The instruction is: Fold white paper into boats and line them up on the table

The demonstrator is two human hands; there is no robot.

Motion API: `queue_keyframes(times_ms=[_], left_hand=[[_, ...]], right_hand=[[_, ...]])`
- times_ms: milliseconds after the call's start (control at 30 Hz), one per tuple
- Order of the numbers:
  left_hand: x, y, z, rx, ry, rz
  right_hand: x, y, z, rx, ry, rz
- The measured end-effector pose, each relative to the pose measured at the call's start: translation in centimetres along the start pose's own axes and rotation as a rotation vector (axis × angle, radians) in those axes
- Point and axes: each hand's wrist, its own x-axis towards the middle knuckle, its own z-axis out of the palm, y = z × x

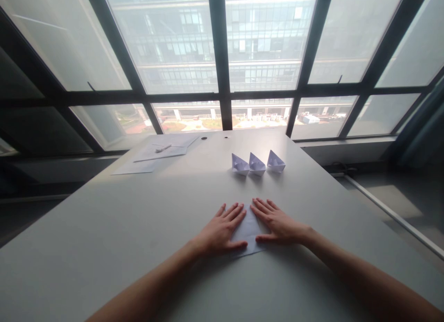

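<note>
White table before tall windows, white paper lying on it, left hand flat on the paper's left side with fingers spread, right hand flat and spread on its right, three paper boats beyond the paper, loose sheets off to its left.

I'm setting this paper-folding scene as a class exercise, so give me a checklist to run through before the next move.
1. Paper lying on the table: ok, between and partly under the hands.
2. Left hand: ok, grip open, fingers spread on the paper's left side.
3. Right hand: ok, grip open, fingers spread on the right side.
4. Side edges pressed sharp: cannot tell, the hands cover much of them.
5. Three paper boats out of the way: ok, standing beyond the hands.
6. Loose sheets out of the way: ok, far left.
</note>
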Motion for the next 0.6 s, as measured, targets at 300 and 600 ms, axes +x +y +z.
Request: queue_keyframes(times_ms=[300, 600], left_hand=[[-0.01, -0.05, 0.12, 0.009, 0.003, 0.001], [0.03, -0.14, 0.13, 0.002, 0.003, 0.008]], right_hand=[[-0.07, -0.02, -0.28, 0.032, -0.011, -0.015], [-0.22, 0.29, -0.81, 0.074, -0.046, -0.054]])
